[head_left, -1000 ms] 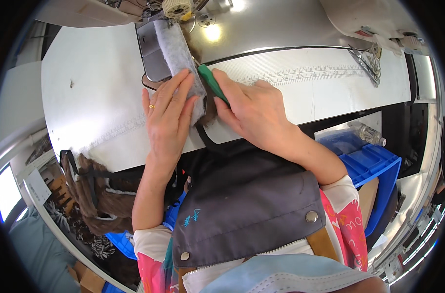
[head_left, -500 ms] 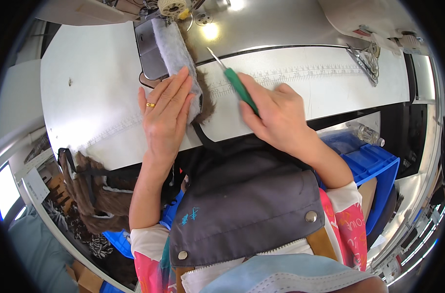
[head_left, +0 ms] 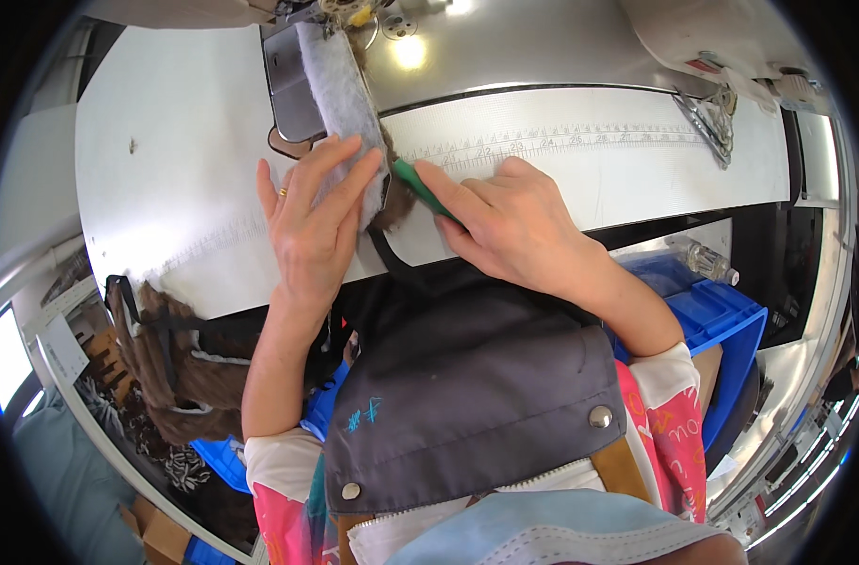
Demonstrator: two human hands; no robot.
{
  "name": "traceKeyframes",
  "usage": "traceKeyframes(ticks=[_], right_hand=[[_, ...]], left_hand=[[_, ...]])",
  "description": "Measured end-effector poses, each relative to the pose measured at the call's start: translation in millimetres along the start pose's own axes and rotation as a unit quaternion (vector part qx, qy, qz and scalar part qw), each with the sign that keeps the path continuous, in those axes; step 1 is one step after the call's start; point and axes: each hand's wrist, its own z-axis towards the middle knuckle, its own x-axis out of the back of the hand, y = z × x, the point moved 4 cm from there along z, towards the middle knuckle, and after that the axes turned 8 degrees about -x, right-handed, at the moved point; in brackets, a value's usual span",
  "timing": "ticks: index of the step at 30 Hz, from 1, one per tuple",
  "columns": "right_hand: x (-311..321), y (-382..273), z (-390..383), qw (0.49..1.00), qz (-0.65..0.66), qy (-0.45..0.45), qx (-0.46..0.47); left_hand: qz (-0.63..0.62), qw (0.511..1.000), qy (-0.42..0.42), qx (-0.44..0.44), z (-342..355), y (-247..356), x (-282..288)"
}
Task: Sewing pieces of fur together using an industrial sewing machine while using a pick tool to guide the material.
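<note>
1. A pale grey fleecy strip (head_left: 340,94), brown fur (head_left: 392,209) along its right edge, lies partly on the white table (head_left: 166,141), its length running from the machine parts (head_left: 343,6) toward the person.
2. The left hand (head_left: 309,221), nearer, lies on the strip's near end, fingers spread.
3. The right hand (head_left: 514,215), just right, grips a green-handled tool (head_left: 428,192) slanting up-left to the fur edge; its tip is hidden.
</note>
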Motion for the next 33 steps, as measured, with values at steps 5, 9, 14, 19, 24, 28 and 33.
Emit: traceKeyframes(ticks=[5,9,14,19,24,28,33], right_hand=[[1.2,-4.1,-6.2,1.0,-0.008,0.0,-0.001],[1.2,-7.2,-15.1,1.0,-0.021,-0.017,-0.007],[-3.4,-15.3,-27.5,0.999,-0.025,0.001,-0.027],[-1.0,-22.0,-40.9,0.999,0.002,-0.015,-0.047],[4.2,-21.7,-56.8,0.991,0.082,0.031,-0.105],[-8.6,-30.5,-50.6,0.986,0.099,0.034,-0.127],[-16.4,-32.8,-46.3,0.981,0.129,0.041,-0.137]], left_hand=[[-0.059,0.998,0.003,-0.008,-1.0,-1.0,-2.2],[-0.094,0.995,-0.01,0.027,-3.5,0.9,0.6],[-0.202,0.974,-0.008,0.098,-4.7,-4.8,-0.3],[-0.157,0.984,-0.013,0.079,-6.7,-0.6,0.0],[-0.112,0.993,0.006,0.046,-6.9,4.9,1.5],[-0.122,0.992,0.023,0.038,-8.8,3.4,-0.6],[-0.173,0.981,0.005,0.088,-8.9,-0.9,2.0]])
